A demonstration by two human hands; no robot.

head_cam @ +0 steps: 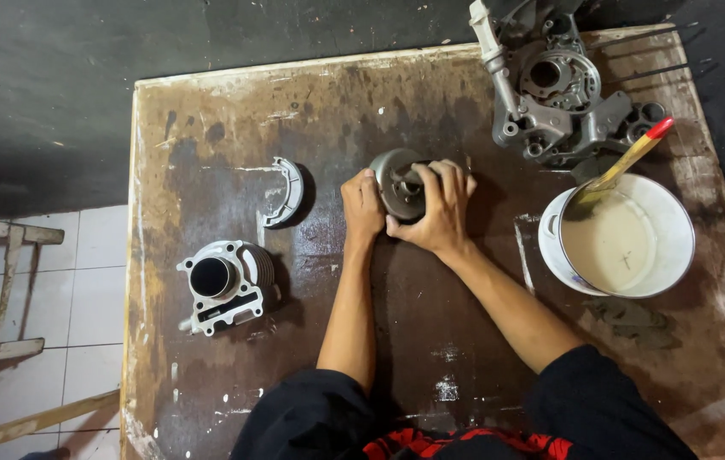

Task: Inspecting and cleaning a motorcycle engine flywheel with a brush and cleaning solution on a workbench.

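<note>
Both hands (405,204) gripping round, seemingly metal drum (398,181).

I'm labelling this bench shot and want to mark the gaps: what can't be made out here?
Head view only:
- Round metal part: mostly covered by the right hand and left hand; its far face is hidden.
- Engine casing: cut off by the top edge.
- Brush: bristles sunk in the white bowl, unseen.
- Cylinder block: bore too dark to see inside.
</note>
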